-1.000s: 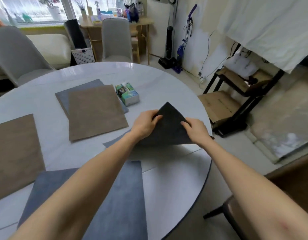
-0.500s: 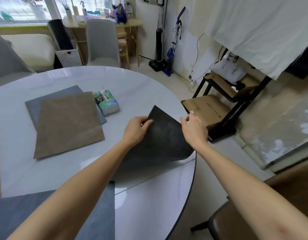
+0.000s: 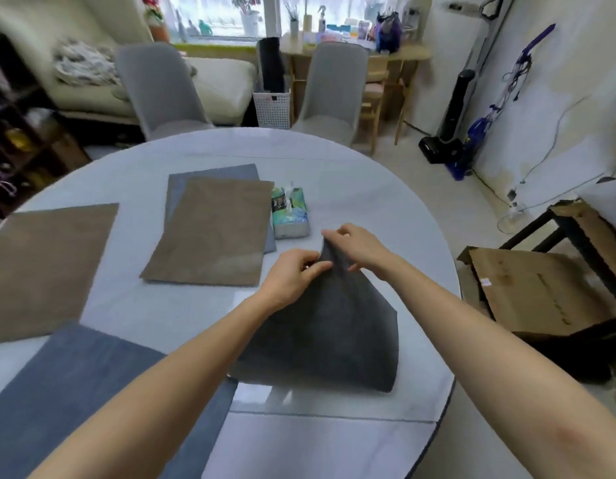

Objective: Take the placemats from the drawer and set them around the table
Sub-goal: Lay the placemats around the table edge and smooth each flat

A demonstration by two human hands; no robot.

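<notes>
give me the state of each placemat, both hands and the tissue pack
dark placemat: far corner lifted and pinched, near edge on the table
left hand: pinching the dark placemat
right hand: pinching the same corner
brown placemat: flat, overlapping a blue one
left brown placemat: flat
near blue placemat: flat
tissue pack: on the table, tissue poking out

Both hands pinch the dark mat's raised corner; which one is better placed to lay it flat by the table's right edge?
Right hand, probably: it grips the dark placemat on the side nearer that edge.
</notes>
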